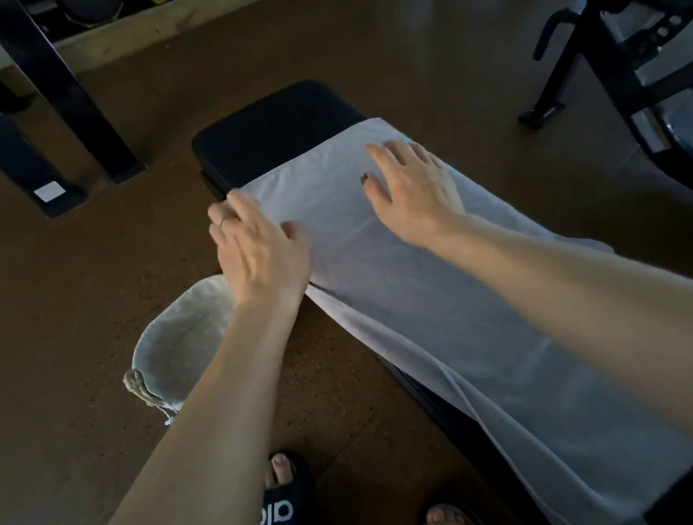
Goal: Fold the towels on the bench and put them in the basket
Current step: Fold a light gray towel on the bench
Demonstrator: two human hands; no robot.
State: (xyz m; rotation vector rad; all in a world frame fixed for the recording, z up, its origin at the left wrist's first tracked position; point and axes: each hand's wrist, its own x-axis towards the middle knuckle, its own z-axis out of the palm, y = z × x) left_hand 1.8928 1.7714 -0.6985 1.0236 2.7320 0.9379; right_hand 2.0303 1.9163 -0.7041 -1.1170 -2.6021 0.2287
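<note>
A black padded bench (273,132) runs from the lower right of the view up toward the middle, standing on a brown speckled floor (30,306). Along most of the bench lies a pale grey-white towel (456,327), spread out long and nearly flat, with a few soft creases and a faint fold line across it. Its far edge stops short of the bench's far end, leaving bare black padding there, and its left side hangs over the bench's left edge.

Just beside the bench on its left, on the floor, sits a light fabric basket (178,348) with a soft rim and a rope handle at its near side; its inside is partly hidden by the left forearm.

The right hand (412,190) lies on the towel near its far end, fingers spread and straight, palm down on the cloth. The left hand (258,248) is at the towel's left edge on the bench, fingers apart and relaxed, holding nothing, with a ring (223,222) on one finger.

Near the bench's close end, a foot in a black slide sandal (283,524) stands on the floor.
</note>
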